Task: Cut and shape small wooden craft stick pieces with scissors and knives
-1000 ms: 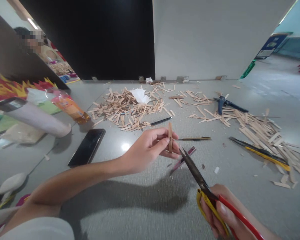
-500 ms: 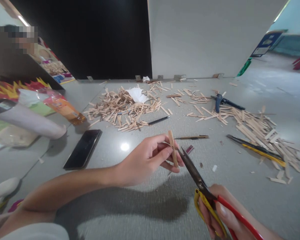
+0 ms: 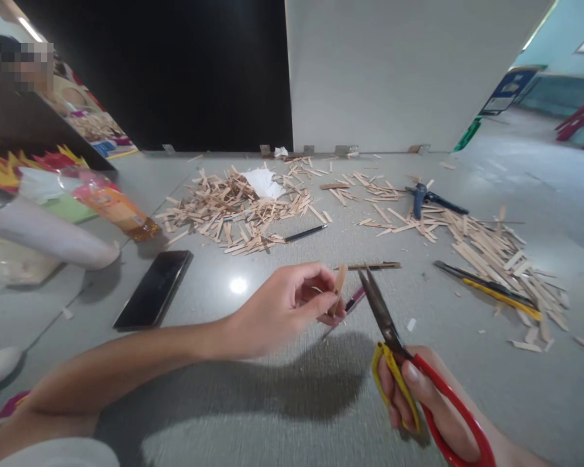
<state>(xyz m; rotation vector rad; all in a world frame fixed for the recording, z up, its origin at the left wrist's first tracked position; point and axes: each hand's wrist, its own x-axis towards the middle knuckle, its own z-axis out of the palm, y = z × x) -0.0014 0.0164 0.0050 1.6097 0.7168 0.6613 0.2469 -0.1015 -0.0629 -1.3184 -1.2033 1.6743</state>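
Note:
Between its thumb and fingers, my left hand point(image 3: 292, 305) pinches a short wooden stick point(image 3: 340, 285), tilted upright. My right hand point(image 3: 418, 395) is wrapped round the red and yellow handles of a pair of scissors point(image 3: 383, 318). The scissor blades point up and away, slightly parted, just right of the stick and apart from it. Behind the blades lies a thin brown tool point(image 3: 384, 265), and a dark purple piece point(image 3: 355, 299) shows by my left fingertips.
Wooden sticks lie in a left pile point(image 3: 224, 207) and a right pile point(image 3: 496, 253). Around them are a phone point(image 3: 154, 289), a bottle point(image 3: 111, 204), a cardboard tube point(image 3: 48, 233), a black pen point(image 3: 305, 233), a yellow cutter point(image 3: 501, 297) and a blue tool point(image 3: 418, 200). Upright panels point(image 3: 399, 78) stand behind.
The scissors have moved away from the stick to the right, and their blades stand more upright. The stick has turned in my left hand. The whole view has shifted slightly.

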